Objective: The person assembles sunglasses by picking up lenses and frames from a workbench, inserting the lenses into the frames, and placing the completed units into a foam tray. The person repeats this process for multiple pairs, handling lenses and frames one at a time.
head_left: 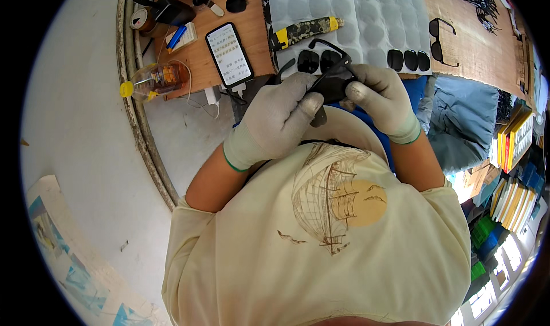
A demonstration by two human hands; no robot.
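While the wooden workbench [240, 28] fills the upper part of the view, a grey foam tray [366, 16] with round hollows lies across its middle, reaching toward the person's chest. Both hands wear pale grey knit gloves and meet just below the tray's near edge, above a blue cloth [415, 88]. The left hand [275, 122] is closed around a pair of black sunglasses [329, 77], its thumb pressed on the dark frame. The right hand [384, 99] pinches the same frame from the other side, forefinger and thumb curled onto it, so the sunglasses are held between the two hands in front of the chest, one temple arm sticking up toward the tray. A smartphone [229, 54] with a lit screen lies on the bench to the left, a white cable plugged into it. A second pair of black sunglasses [441, 39] rests farther right on the wood. A camouflage-handled tool [303, 32] lies on the tray. Loose dark lenses [408, 59] sit in a row at the tray's edge.
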